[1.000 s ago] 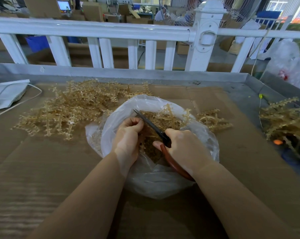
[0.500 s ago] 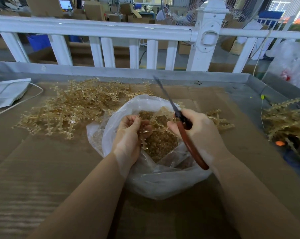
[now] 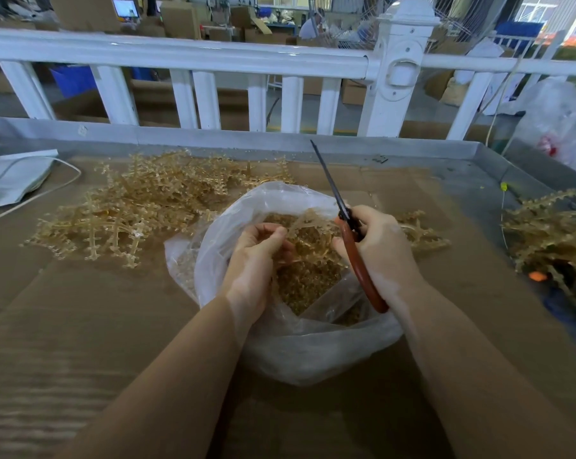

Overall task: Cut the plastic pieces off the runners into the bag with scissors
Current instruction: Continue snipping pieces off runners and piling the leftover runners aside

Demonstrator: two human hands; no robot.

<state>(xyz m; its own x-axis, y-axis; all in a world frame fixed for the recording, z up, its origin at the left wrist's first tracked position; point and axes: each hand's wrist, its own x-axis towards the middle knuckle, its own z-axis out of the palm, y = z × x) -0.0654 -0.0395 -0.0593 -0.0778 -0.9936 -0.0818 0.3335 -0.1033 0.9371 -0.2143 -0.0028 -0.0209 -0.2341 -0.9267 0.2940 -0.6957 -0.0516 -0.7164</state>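
Cardboard covers the worktop [image 3: 81,326], uncut runners [image 3: 141,207] heaped toward its far left edge. Over the open bag [image 3: 313,352], the left hand [image 3: 257,256] pinches a runner [image 3: 310,223] so pieces drop inside; the right hand [image 3: 379,246] grips the scissors [image 3: 353,240], blades together, pointing away.

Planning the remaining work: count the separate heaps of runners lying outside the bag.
3: a big heap left of the bag, a small one behind the right hand, another far right. Edges may hide more.
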